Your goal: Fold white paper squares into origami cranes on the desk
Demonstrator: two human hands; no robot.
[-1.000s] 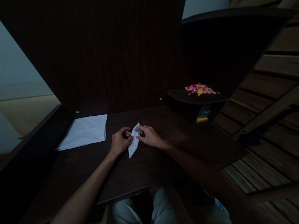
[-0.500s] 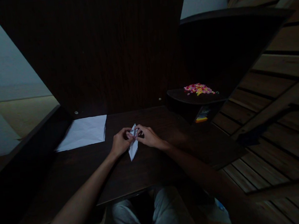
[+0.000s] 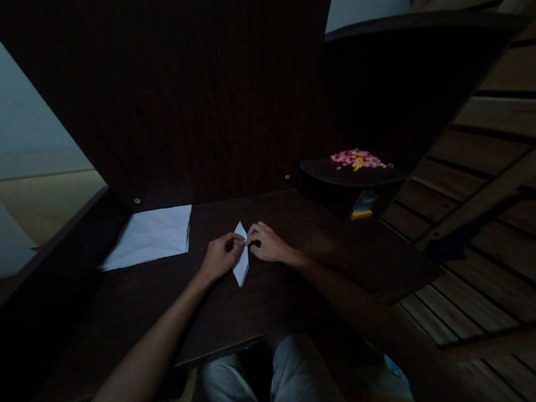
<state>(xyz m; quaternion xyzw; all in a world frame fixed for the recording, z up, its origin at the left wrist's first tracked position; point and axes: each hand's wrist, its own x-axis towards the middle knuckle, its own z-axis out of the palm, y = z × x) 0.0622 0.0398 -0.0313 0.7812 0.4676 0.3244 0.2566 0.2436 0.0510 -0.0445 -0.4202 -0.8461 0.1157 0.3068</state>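
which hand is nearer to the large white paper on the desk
Left. The left hand is just right of the large white paper; the right hand is farther right, across the small folded paper.

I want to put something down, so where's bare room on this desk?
Bare desk shows between the forearms, nearer than the folded paper, and between the right hand and the small shelf. It's crowded where the left hand meets that paper, at the white sheets far left, and at the shelf's colourful pile.
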